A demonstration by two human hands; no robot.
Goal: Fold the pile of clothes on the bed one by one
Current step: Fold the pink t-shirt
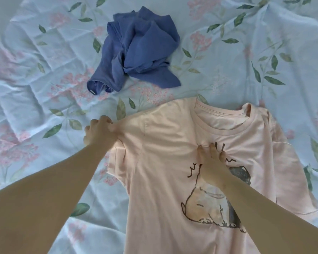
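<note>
We have the pink T-shirt [163, 162] lying face up on the bed [35, 70], near us, with the crumpled blue garment [138, 50] waiting well apart beyond it. Our left hand [99, 132] has its grip closed on the fabric at the left shoulder and sleeve, while our right hand [212, 162] pinches a small bunch of cloth at the chest, just above the printed animal. To fold well, we should draw the shoulder outward until the sleeve lies flat (it looks tucked under), smoothing the chest wrinkle before turning the side in.
</note>
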